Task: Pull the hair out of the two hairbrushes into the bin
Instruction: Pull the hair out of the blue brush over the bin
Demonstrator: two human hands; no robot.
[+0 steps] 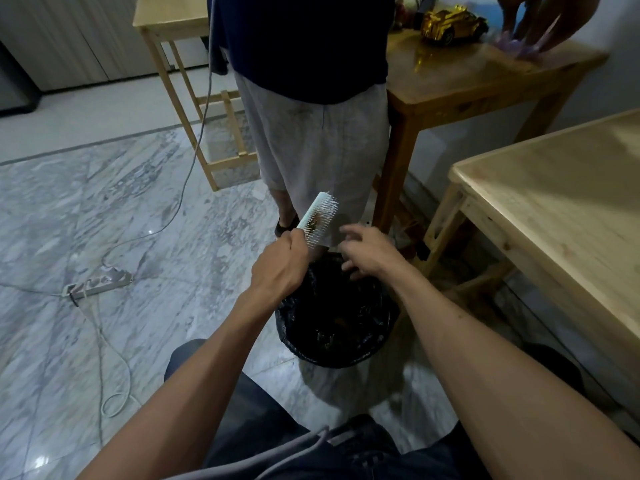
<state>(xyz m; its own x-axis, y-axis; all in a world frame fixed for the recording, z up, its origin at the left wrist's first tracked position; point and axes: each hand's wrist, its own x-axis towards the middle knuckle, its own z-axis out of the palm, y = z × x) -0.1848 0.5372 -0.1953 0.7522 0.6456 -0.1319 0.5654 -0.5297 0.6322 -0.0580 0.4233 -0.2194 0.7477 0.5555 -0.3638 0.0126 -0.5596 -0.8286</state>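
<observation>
- The left hand (280, 268) is curled tight round the handle of a pale hairbrush (318, 220), so the handle is hidden inside the fist.
- The brush head sticks up and leans to the right, with its white bristles facing the right hand (367, 252).
- A small brown clump of hair (313, 221) sits in the bristles near the middle of the brush head.
- The right hand is just beside the brush, not touching it. Its fingers are spread and a little bent, and it holds nothing.
- Both hands are over the far edge of the bin (337, 317). The bin stands on the marble floor (104, 209) and has a black bag inside it.
- I can see only one hairbrush here.
- Another person (311, 116) in grey shorts and a dark top stands just behind the bin.
- To the right is a light wooden tabletop (561, 202). Farther back is a darker tabletop (478, 74) with a shiny gold toy car (453, 24) on it.
- A white power strip (98, 284) with its cords lies on the floor to the left, well apart from the bin.
</observation>
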